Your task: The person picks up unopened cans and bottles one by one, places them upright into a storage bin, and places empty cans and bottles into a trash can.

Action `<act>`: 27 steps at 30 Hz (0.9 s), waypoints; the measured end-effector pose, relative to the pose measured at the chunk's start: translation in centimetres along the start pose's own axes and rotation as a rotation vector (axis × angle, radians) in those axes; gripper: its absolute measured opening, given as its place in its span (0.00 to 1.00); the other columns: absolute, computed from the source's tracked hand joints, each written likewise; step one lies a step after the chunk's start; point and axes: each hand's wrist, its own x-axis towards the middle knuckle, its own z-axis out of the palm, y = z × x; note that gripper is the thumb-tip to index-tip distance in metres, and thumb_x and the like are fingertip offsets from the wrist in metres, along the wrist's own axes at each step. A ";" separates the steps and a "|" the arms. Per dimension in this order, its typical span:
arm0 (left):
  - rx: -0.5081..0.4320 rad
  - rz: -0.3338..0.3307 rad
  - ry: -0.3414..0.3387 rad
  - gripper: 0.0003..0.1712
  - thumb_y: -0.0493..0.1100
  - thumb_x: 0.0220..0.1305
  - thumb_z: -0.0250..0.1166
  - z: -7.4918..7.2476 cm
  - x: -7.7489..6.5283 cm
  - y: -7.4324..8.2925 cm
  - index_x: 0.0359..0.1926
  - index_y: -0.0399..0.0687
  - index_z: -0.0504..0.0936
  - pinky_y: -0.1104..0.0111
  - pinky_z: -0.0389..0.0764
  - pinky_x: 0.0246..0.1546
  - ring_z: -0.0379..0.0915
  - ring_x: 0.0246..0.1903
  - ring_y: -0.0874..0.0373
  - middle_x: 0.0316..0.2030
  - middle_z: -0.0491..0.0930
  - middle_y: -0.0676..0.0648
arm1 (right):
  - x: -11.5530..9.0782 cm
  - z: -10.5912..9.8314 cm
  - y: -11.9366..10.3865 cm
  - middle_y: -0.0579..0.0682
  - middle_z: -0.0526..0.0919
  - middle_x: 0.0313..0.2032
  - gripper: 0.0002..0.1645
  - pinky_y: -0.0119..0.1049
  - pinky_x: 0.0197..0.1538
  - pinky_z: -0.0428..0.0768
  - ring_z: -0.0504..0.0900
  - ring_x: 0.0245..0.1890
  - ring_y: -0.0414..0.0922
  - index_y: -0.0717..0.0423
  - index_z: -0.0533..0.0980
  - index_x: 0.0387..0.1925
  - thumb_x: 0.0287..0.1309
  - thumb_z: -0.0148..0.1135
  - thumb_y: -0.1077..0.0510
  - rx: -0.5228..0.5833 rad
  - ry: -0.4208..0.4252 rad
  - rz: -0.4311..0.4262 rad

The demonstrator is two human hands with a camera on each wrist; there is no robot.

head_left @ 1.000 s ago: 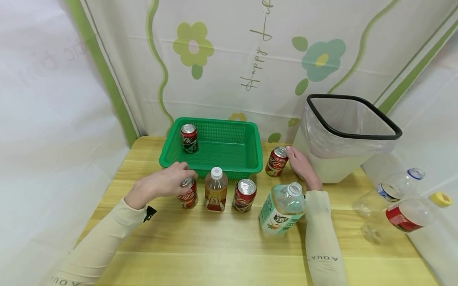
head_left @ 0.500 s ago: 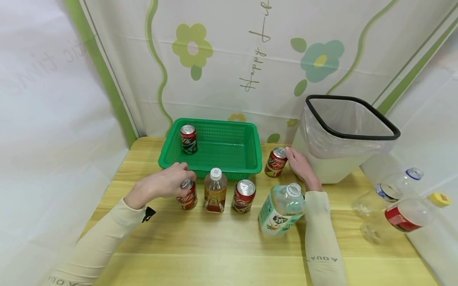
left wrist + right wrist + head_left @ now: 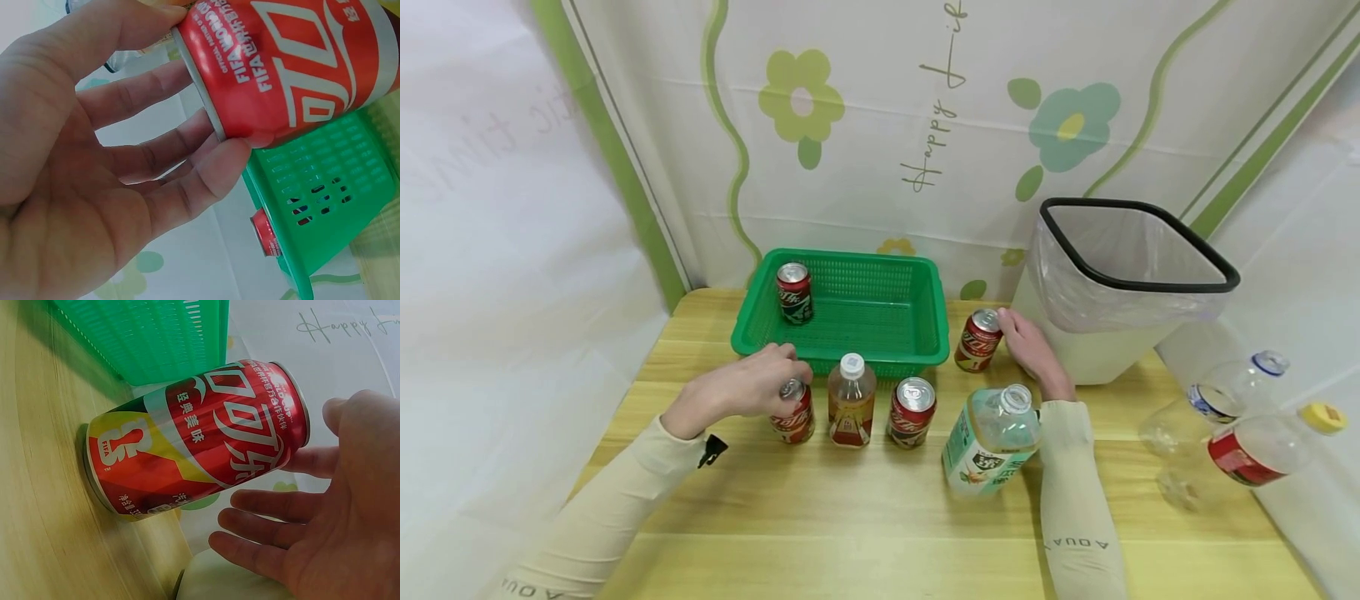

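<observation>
Honestly, the left hand (image 3: 751, 383) is pinching the left Coca-Cola can (image 3: 794, 423) around its top end, probably because the green plastic basket (image 3: 942, 353) and white-capped bottle (image 3: 852, 407) crowd its sides. That can sits upright below the grip. The right hand (image 3: 1032, 348) has loose, extended fingers beside the right Coca-Cola can (image 3: 977, 343); can't tell if they're touching.

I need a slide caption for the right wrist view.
Right hand, fingers extended, at a red can standing on the table beside a green basket.
</observation>
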 end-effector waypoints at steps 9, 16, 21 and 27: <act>-0.015 0.025 0.035 0.15 0.36 0.52 0.66 -1.0 -0.3 0.2 0.43 0.46 0.84 0.69 0.69 0.33 0.65 0.36 0.53 0.36 0.76 0.46 | -0.1 0.0 -0.1 0.63 0.75 0.56 0.36 0.56 0.65 0.69 0.72 0.59 0.59 0.58 0.70 0.58 0.74 0.32 0.34 0.015 -0.020 -0.003; -0.032 0.034 0.045 0.14 0.35 0.53 0.65 -2.6 -0.6 0.0 0.43 0.45 0.83 0.68 0.71 0.34 0.66 0.36 0.53 0.38 0.77 0.45 | -0.2 -0.2 -0.3 0.66 0.69 0.65 0.41 0.59 0.72 0.62 0.65 0.68 0.62 0.60 0.64 0.68 0.74 0.32 0.33 0.020 -0.030 -0.005; -0.058 0.030 0.037 0.15 0.35 0.54 0.65 -4.1 -0.8 -0.1 0.45 0.46 0.83 0.68 0.72 0.34 0.66 0.38 0.53 0.40 0.77 0.45 | -0.3 -0.3 -0.3 0.66 0.70 0.65 0.41 0.59 0.72 0.62 0.65 0.68 0.63 0.60 0.64 0.68 0.74 0.32 0.34 0.024 -0.026 -0.005; -0.036 0.042 0.041 0.13 0.37 0.55 0.65 -6.0 -1.2 0.2 0.43 0.48 0.83 0.67 0.73 0.36 0.66 0.37 0.55 0.38 0.75 0.46 | -0.2 -0.4 -0.3 0.65 0.71 0.64 0.39 0.59 0.71 0.63 0.67 0.67 0.62 0.60 0.66 0.66 0.74 0.32 0.34 0.026 -0.033 -0.004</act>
